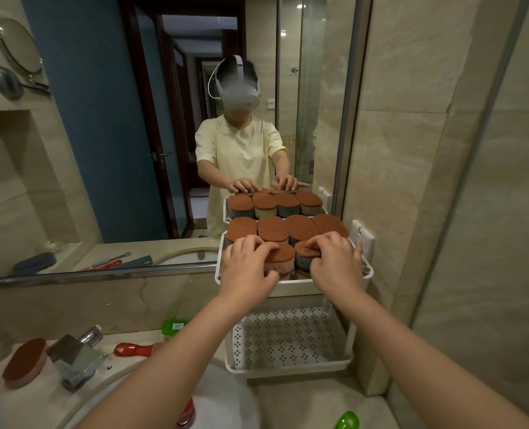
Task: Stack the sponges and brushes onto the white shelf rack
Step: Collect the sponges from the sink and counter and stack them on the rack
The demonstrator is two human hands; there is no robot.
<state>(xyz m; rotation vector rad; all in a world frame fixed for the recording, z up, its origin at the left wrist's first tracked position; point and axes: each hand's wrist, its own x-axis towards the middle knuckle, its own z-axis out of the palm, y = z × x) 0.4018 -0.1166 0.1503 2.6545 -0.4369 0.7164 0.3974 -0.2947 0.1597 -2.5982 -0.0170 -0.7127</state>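
A white shelf rack (366,269) stands against the mirror at the right. Its top tier is packed with several brown-topped oval sponges (272,229) in stacks. My left hand (247,267) rests with curled fingers on the front-left stack of sponges. At the front right, my right hand (334,261) pinches the brown top of a sponge (305,249). The perforated lower tier (288,339) holds nothing. One more brown sponge (25,362) lies on the counter at the far left. A red-handled brush (133,349) lies behind the basin.
A chrome tap (77,356) stands at the basin's left rim. Green plastic items sit near the wall (173,326) and at the bottom edge (346,421). The mirror shows a person in a headset. A tiled wall closes in the right side.
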